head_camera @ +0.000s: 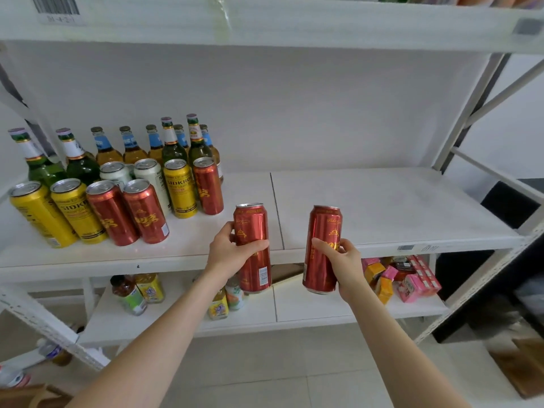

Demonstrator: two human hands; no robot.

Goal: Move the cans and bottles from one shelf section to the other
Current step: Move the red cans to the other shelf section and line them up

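I face a white metal shelf unit (88, 266) with a plain white back panel (309, 113), evenly lit. The floor (265, 372) below is pale tile, and blurred brown cardboard (524, 372) sits at the right.

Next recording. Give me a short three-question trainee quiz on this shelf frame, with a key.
1. Pick one: the left hand holds A) a green bottle, B) a red can, C) a white can.
2. True or false: the second red can, in the right hand, stands on the left shelf section.
3. Fill in: ___ yellow cans stand on that section.
Key: 1 B; 2 false, it is held in the air; 3 three.
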